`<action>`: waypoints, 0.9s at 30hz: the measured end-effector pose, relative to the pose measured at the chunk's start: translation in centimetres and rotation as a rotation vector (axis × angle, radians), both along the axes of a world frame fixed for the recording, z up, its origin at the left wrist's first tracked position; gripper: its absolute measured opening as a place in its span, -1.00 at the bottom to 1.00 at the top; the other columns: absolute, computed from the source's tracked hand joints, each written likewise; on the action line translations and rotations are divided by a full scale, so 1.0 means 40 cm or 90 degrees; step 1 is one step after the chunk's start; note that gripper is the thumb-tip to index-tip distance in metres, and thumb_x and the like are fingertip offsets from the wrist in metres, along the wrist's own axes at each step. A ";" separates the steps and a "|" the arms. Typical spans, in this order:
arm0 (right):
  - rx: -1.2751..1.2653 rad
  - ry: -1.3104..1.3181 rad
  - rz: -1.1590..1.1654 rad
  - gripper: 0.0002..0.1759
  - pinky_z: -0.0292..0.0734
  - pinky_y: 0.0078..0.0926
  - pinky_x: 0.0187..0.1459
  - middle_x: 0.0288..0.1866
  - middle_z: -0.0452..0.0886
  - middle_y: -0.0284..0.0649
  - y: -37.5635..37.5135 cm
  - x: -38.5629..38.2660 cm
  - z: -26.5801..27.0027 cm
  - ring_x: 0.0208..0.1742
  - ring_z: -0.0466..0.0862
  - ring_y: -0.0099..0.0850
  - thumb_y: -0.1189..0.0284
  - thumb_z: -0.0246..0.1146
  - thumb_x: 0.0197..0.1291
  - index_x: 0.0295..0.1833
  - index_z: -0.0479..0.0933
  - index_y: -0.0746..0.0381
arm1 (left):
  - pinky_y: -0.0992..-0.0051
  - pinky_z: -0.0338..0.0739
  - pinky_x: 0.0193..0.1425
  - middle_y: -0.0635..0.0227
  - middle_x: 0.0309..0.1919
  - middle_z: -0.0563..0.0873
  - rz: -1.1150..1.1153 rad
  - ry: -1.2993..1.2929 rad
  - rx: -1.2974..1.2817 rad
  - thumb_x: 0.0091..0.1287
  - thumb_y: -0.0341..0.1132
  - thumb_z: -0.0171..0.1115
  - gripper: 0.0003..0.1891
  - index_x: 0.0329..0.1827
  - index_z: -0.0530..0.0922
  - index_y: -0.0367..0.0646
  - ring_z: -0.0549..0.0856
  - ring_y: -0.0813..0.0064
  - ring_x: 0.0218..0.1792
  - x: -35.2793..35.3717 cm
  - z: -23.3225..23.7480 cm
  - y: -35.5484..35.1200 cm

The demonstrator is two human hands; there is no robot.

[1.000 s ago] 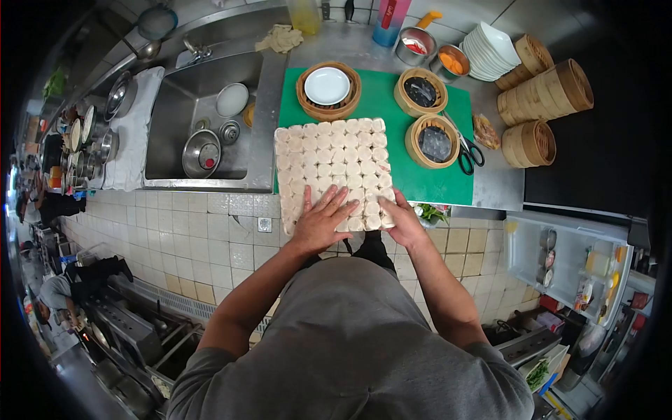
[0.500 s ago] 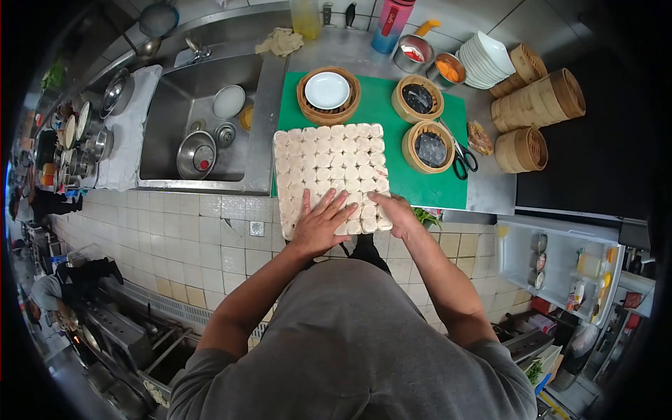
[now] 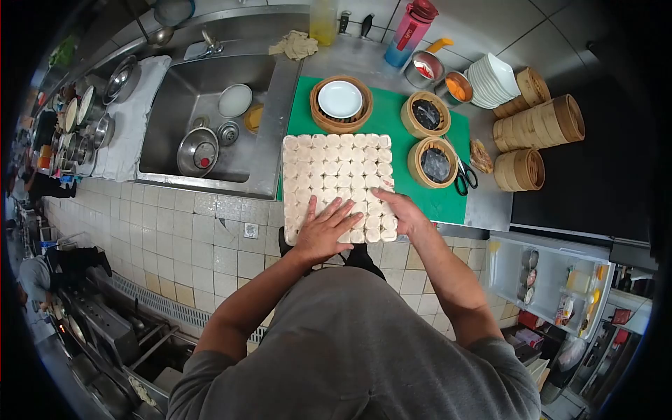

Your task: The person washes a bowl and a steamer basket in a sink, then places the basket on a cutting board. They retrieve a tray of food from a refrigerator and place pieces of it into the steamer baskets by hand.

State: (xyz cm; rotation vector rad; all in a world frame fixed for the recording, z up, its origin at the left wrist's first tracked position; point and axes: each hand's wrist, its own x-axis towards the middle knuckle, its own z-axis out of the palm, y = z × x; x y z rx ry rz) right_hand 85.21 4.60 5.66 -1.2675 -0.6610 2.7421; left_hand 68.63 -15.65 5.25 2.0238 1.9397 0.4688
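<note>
A square block of pale, rounded, dumpling-like pieces (image 3: 336, 164) lies in tight rows over the near left part of a green board (image 3: 448, 203), its near side reaching past the counter edge. My left hand (image 3: 325, 229) rests flat on top of the near pieces, fingers spread. At the block's right edge, my right hand (image 3: 406, 210) grips with the thumb on top; its other fingers are mostly hidden at the side. Just beyond the block stands a bamboo steamer (image 3: 319, 119) holding a white dish (image 3: 341, 99).
Two small bamboo steamers (image 3: 426, 114) with dark liners sit on the board beside black-handled scissors (image 3: 462, 183). Stacked steamers (image 3: 535, 126) and white plates (image 3: 493, 80) stand at the right. The sink (image 3: 157, 143) holds bowls. Below right, a white fridge door (image 3: 504, 280) hangs open.
The view has turned slightly, shifting the counter in the picture. My left hand keeps its flat, spread pose on the block; the right still grips the right edge.
</note>
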 end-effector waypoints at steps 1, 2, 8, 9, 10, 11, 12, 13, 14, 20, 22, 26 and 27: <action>0.003 -0.021 0.015 -0.38 0.73 -0.08 0.19 0.30 0.64 0.04 0.005 -0.002 0.001 0.24 0.72 -0.12 0.31 0.32 0.43 0.48 0.36 0.33 | -0.34 -0.28 0.67 0.55 0.64 0.30 -0.002 -0.003 -0.013 0.07 0.20 0.50 -0.03 0.63 0.32 0.37 0.20 0.40 0.66 -0.001 0.002 0.001; 0.007 -0.042 0.030 -0.39 0.73 -0.07 0.20 0.31 0.64 0.04 0.010 -0.004 0.000 0.25 0.72 -0.11 0.32 0.31 0.45 0.48 0.36 0.34 | -0.34 -0.29 0.67 0.55 0.65 0.29 -0.003 -0.006 -0.026 0.08 0.21 0.50 -0.03 0.64 0.32 0.36 0.19 0.41 0.67 -0.003 0.005 0.003; -0.019 -0.039 0.057 -0.42 0.71 -0.03 0.22 0.33 0.63 0.03 0.031 -0.012 -0.012 0.25 0.72 -0.10 0.32 0.29 0.46 0.48 0.37 0.30 | -0.34 -0.32 0.67 0.52 0.65 0.30 -0.003 -0.031 -0.023 0.14 0.24 0.45 -0.05 0.65 0.31 0.32 0.19 0.39 0.67 -0.011 0.008 0.005; -0.021 -0.040 0.060 -0.42 0.71 -0.03 0.22 0.33 0.63 0.03 0.035 -0.016 -0.012 0.25 0.72 -0.10 0.32 0.29 0.46 0.48 0.37 0.30 | -0.34 -0.32 0.67 0.52 0.65 0.30 -0.001 -0.032 -0.024 0.14 0.24 0.45 -0.05 0.65 0.31 0.32 0.19 0.39 0.67 -0.012 0.009 0.006; -0.020 -0.050 0.075 -0.42 0.71 -0.03 0.23 0.33 0.63 0.01 0.038 -0.017 -0.012 0.25 0.72 -0.11 0.31 0.29 0.46 0.48 0.37 0.29 | -0.34 -0.32 0.67 0.51 0.65 0.30 0.002 -0.046 -0.023 0.15 0.24 0.44 -0.05 0.65 0.31 0.31 0.20 0.39 0.67 -0.013 0.010 0.005; -0.018 -0.060 0.089 -0.42 0.70 -0.02 0.23 0.33 0.63 0.00 0.040 -0.018 -0.013 0.25 0.72 -0.12 0.30 0.29 0.46 0.48 0.38 0.27 | -0.34 -0.32 0.67 0.51 0.65 0.31 0.003 -0.060 -0.021 0.16 0.24 0.44 -0.06 0.65 0.31 0.30 0.20 0.39 0.66 -0.015 0.014 0.004; -0.020 -0.061 0.090 -0.42 0.70 -0.02 0.23 0.33 0.63 0.00 0.043 -0.017 -0.021 0.25 0.72 -0.12 0.30 0.29 0.46 0.48 0.38 0.27 | -0.34 -0.32 0.67 0.51 0.65 0.31 0.005 -0.061 -0.023 0.16 0.24 0.44 -0.06 0.65 0.31 0.30 0.20 0.39 0.66 -0.016 0.017 0.004; -0.010 -0.071 0.088 -0.43 0.72 -0.03 0.21 0.33 0.63 0.01 0.046 -0.014 -0.030 0.24 0.72 -0.13 0.32 0.30 0.45 0.46 0.39 0.31 | -0.33 -0.35 0.67 0.46 0.65 0.30 -0.002 -0.059 -0.025 0.21 0.22 0.42 -0.08 0.65 0.30 0.25 0.20 0.35 0.67 -0.017 0.019 0.005; 0.001 -0.083 0.086 -0.43 0.73 -0.05 0.19 0.32 0.63 0.02 0.046 -0.012 -0.036 0.23 0.73 -0.14 0.34 0.31 0.44 0.45 0.39 0.35 | -0.33 -0.37 0.67 0.42 0.65 0.30 -0.010 -0.058 -0.029 0.26 0.20 0.40 -0.11 0.65 0.30 0.21 0.19 0.31 0.67 -0.015 0.019 0.006; 0.112 -0.232 0.067 -0.42 0.83 -0.13 -0.02 0.20 0.67 0.11 0.029 -0.027 -0.010 0.05 0.80 -0.12 0.36 0.41 0.35 0.32 0.47 0.53 | -0.37 -0.34 0.66 0.52 0.65 0.28 -0.010 -0.020 -0.026 0.19 0.18 0.46 -0.10 0.63 0.32 0.31 0.16 0.35 0.68 -0.008 0.012 0.008; 0.136 -0.261 0.081 -0.40 0.83 -0.13 -0.04 0.19 0.67 0.12 0.028 -0.029 -0.012 0.04 0.80 -0.12 0.34 0.43 0.33 0.31 0.48 0.54 | -0.36 -0.35 0.66 0.53 0.66 0.28 -0.008 -0.007 -0.031 0.19 0.18 0.46 -0.09 0.64 0.32 0.32 0.16 0.36 0.68 -0.005 0.012 0.008; 0.157 -0.262 0.093 -0.34 0.83 -0.14 -0.07 0.20 0.67 0.13 0.031 -0.024 0.008 0.03 0.81 -0.11 0.31 0.47 0.29 0.32 0.48 0.55 | -0.34 -0.36 0.67 0.50 0.65 0.29 -0.012 0.011 -0.032 0.21 0.17 0.45 -0.12 0.62 0.36 0.24 0.16 0.35 0.68 0.001 0.012 0.011; 0.159 -0.262 0.092 -0.34 0.83 -0.14 -0.07 0.20 0.67 0.13 0.034 -0.019 0.007 0.03 0.81 -0.11 0.31 0.47 0.29 0.32 0.48 0.55 | -0.34 -0.36 0.67 0.50 0.65 0.29 -0.013 0.012 -0.030 0.21 0.17 0.45 -0.12 0.62 0.36 0.24 0.16 0.35 0.68 0.002 0.010 0.011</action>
